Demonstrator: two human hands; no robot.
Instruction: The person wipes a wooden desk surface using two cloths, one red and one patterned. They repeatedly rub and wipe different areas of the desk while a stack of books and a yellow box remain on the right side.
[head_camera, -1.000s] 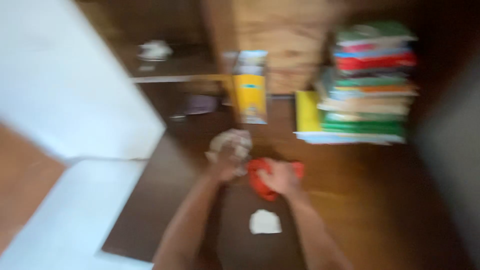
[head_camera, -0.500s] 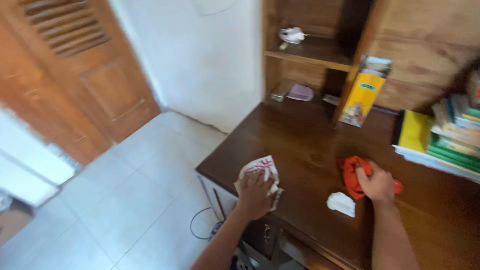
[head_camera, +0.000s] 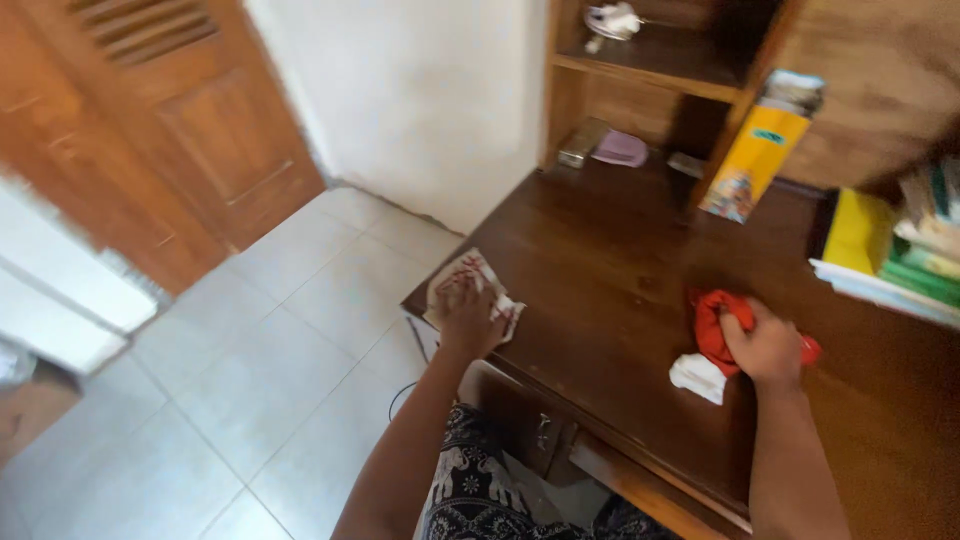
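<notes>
Left hand pressed flat, fingers spread, on a white cloth with red print at the desk's near left corner, centre of frame. Right hand closed around a red rag at centre right, on the dark wooden desk; small white wad just beside it. Hands well apart. Upper right: shelf unit holding a white object, lower nook with a purple item and grey box; yellow carton upright, book stack at right edge.

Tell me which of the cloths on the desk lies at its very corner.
The white cloth with red marks under the left hand. The red cloth and small white one lie farther along, by the right hand.
</notes>
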